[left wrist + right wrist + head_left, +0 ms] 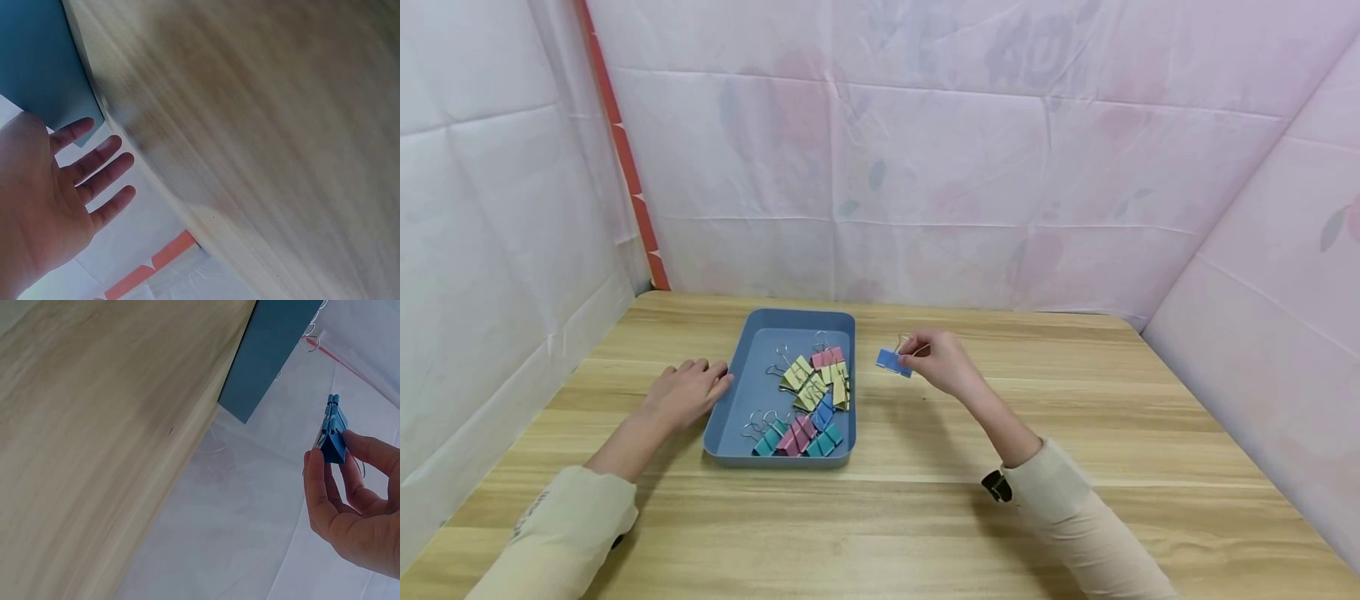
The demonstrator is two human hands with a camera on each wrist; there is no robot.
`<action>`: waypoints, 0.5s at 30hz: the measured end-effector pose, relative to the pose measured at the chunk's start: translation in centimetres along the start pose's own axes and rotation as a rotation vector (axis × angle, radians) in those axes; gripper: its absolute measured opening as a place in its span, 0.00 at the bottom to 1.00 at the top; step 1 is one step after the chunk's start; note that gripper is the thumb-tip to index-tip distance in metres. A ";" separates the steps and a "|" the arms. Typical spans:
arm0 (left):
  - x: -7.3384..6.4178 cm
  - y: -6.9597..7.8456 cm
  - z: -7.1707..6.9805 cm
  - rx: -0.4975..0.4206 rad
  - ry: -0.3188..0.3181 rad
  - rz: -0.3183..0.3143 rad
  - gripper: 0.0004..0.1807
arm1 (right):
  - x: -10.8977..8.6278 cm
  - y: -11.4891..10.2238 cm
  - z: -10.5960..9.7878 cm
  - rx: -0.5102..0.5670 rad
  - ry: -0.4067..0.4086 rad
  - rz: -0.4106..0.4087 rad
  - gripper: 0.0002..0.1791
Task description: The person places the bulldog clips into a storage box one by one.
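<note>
A blue binder clip [892, 361] is pinched between thumb and fingers of my right hand [942, 360], a little to the right of the tray. The right wrist view shows the same binder clip [333, 434] raised off the table, its wire handles by the fingertips. My left hand [688, 392] lies at the left side of a blue-grey tray [739, 417], fingertips right at its wall. In the left wrist view that hand [69, 181] has its fingers extended and slightly spread, nothing in them. Pink, yellow, blue and green binder clips [811, 385] lie heaped in the tray's right and front parts.
The tray stands on a wood-grain table [925, 517], left of its middle. White patterned cloth [940, 167] hangs behind the table and along both sides. A red strip [625, 150] runs down the cloth at the back left corner.
</note>
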State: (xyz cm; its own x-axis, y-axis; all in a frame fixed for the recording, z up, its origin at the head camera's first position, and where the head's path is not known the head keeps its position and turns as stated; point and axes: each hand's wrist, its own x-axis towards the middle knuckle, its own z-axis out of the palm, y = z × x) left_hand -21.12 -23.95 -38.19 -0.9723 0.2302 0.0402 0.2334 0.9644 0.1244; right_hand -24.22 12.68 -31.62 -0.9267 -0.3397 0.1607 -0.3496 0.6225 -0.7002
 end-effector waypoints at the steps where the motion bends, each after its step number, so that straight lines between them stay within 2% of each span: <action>1: 0.0 0.0 0.0 0.001 0.002 -0.003 0.25 | 0.0 -0.1 0.1 -0.001 -0.001 -0.007 0.03; 15: -0.1 -0.2 0.0 0.023 0.028 -0.021 0.24 | 0.1 -0.7 0.9 0.001 -0.016 -0.019 0.03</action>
State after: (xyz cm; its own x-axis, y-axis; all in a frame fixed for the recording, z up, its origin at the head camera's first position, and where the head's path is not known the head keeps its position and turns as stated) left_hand -21.06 -24.14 -38.23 -0.9763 0.2065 0.0651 0.2124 0.9717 0.1029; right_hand -23.90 11.59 -31.70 -0.9177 -0.3625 0.1626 -0.3667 0.6155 -0.6977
